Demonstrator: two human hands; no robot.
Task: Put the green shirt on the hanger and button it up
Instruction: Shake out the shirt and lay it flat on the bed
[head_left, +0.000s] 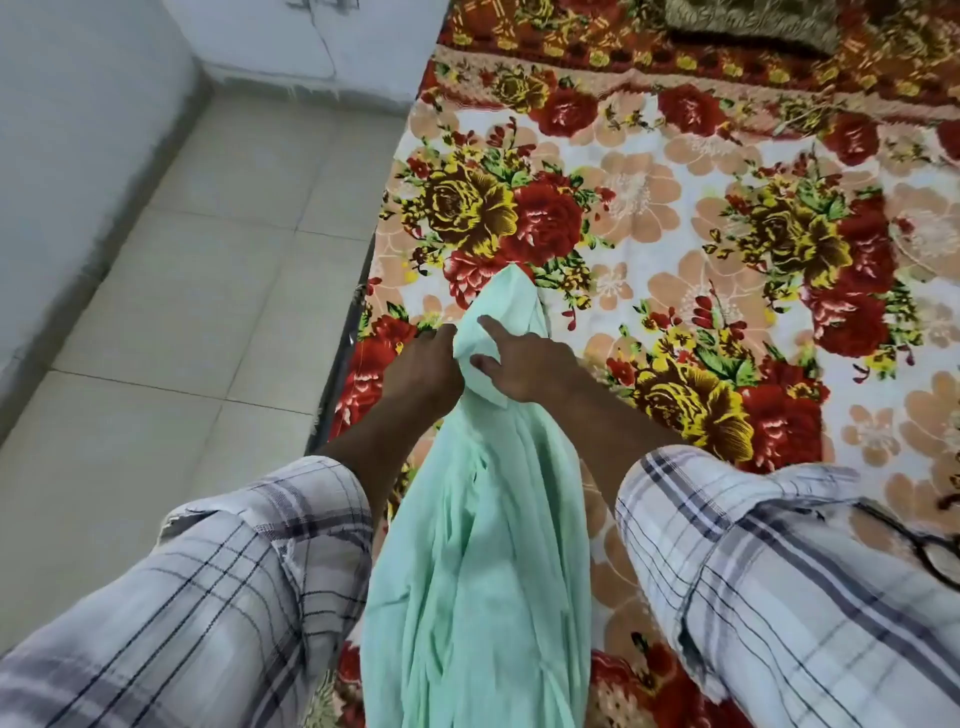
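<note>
Two checked sleeves are filling the bottom of the view, the left sleeve (208, 597) and the right sleeve (779, 597), with bare forearms reaching forward from them. Between the arms the green shirt (478, 571) is hanging in long loose folds, held up above the edge of the bed and dropping toward the camera. Its top end is bunching at the hands and poking up past them in a narrow point. The left hand (423, 371) is gripping the gathered cloth with its fingers curled round it. The right hand (530, 371) is holding the same bunch from the other side, its index finger stretching out along the fabric and its thumb pressing into a fold. A flowered bedspread (701, 234) in red, yellow and peach is lying under and beyond the shirt. The pale tiled floor (182, 312) is running along the left, meeting a white wall (78, 130).
</note>
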